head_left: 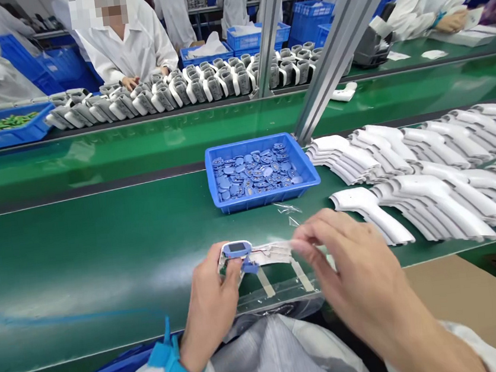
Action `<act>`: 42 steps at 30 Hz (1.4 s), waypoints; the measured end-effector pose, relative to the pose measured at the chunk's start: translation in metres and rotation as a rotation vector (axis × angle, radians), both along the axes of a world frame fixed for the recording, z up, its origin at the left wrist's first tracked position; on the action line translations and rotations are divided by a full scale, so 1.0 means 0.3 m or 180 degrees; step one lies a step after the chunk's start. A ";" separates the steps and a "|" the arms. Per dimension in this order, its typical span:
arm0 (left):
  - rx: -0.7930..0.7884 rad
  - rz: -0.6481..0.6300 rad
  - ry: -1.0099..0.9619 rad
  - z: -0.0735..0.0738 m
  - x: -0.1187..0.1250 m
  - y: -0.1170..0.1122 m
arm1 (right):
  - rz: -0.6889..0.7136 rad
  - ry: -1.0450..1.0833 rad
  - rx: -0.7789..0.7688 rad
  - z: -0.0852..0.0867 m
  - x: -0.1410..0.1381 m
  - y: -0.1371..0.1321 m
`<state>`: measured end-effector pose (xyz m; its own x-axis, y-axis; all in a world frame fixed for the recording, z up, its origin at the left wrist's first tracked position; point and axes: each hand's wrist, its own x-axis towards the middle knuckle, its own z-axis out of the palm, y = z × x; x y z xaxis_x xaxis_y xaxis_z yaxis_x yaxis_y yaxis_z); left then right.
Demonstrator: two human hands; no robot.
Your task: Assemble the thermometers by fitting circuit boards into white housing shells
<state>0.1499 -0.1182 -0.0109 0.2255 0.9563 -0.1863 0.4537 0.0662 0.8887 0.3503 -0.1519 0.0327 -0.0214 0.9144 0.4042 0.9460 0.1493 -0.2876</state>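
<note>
My left hand [213, 297] grips a gun-shaped white plastic shell [273, 253] by its head end, with the thumb in front. A small grey screen in a blue frame [237, 248] sits at that end, and a thin red wire runs toward the handle. Another blue part [250, 266] shows just below the screen. At the handle's far end, my right hand [350, 264] has its thumb and forefinger pinched together; whether anything is between them cannot be made out. Below the shell, clear plastic with pale tape strips [301, 274] lies along the bench edge.
A blue tray [267, 198] of small blue parts stands ahead. Stacked white shells [437, 194] fill the right. A metal post [339, 44] rises behind the tray. Across the green bench [102, 238], a person [128, 44] works behind rows of grey-and-white housings [192, 88].
</note>
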 end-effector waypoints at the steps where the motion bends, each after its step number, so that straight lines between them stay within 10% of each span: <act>1: -0.0464 0.0014 -0.0314 0.001 -0.006 0.006 | -0.0119 -0.0058 -0.0180 -0.048 0.042 0.000; 6: -0.1901 0.0059 -0.1753 0.006 -0.024 0.010 | -0.0622 0.0104 -0.0639 -0.288 0.212 -0.035; 13: -0.1514 -0.0150 -0.1449 0.001 -0.001 -0.004 | -0.1620 -0.0938 -0.0088 -0.191 0.411 -0.064; 21: -0.1461 -0.0388 -0.1323 0.026 0.001 -0.001 | -0.1470 -0.0783 -0.0682 -0.283 0.611 -0.015; 26: -0.1449 -0.0486 -0.1362 0.019 -0.014 0.008 | -0.1154 -0.0739 -0.0101 -0.207 0.498 -0.039; 31: -0.1455 -0.0494 -0.1322 0.016 -0.025 0.027 | 0.0059 -0.0887 0.0442 -0.115 0.223 -0.085; 42: -0.0936 -0.0858 -0.1213 -0.016 -0.027 0.025 | 0.0895 -0.0598 -0.0174 -0.116 -0.035 -0.033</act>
